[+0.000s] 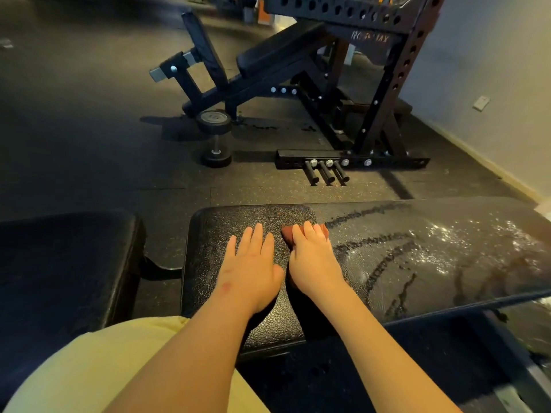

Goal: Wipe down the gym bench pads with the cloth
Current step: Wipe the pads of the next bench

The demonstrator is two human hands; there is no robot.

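Observation:
A long black textured bench pad (417, 251) lies across the view, wet and streaked on its right half. A second black pad (65, 257) sits to the left, apart from it by a gap. My right hand (313, 257) presses flat on a reddish-brown cloth (287, 232) on the long pad; only the cloth's edges show around the fingers. My left hand (250, 266) rests flat and bare on the pad just left of the cloth, fingers spread.
Beyond the bench stand a black power rack (384, 84) with an adjustable bench (268, 61) under it, a dumbbell (214, 138) on the rubber floor, and pegs (326, 171) sticking out of the rack's base. A wall runs along the right.

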